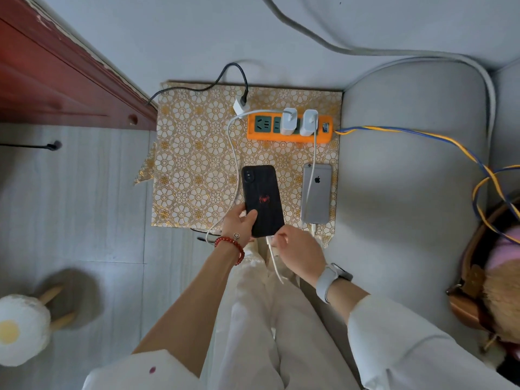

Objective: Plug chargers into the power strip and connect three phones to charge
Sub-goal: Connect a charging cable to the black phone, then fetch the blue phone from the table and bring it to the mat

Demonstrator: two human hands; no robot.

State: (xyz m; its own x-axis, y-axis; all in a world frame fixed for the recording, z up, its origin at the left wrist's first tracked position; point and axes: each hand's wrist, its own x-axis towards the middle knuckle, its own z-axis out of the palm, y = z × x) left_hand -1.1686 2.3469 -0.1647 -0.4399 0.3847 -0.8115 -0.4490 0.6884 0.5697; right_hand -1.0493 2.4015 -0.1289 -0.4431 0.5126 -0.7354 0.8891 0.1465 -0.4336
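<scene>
An orange power strip (289,136) lies at the far side of a gold-patterned small table (194,164). Two white chargers (289,121) (308,122) are plugged into it. A third white charger (239,106) with a black cable lies loose beside the strip's left end. A silver phone (316,192) lies face down on the right with a white cable in its near end. My left hand (239,222) grips a black phone (261,199) with a red spider mark. My right hand (298,244) pinches a white cable plug (269,240) at that phone's near end.
A grey sofa (408,192) borders the table on the right, with the strip's blue-yellow cord (422,133) across it. A red wooden cabinet (56,74) stands at the far left. A fried-egg plush (19,327) and a brown bag (472,291) sit near the edges.
</scene>
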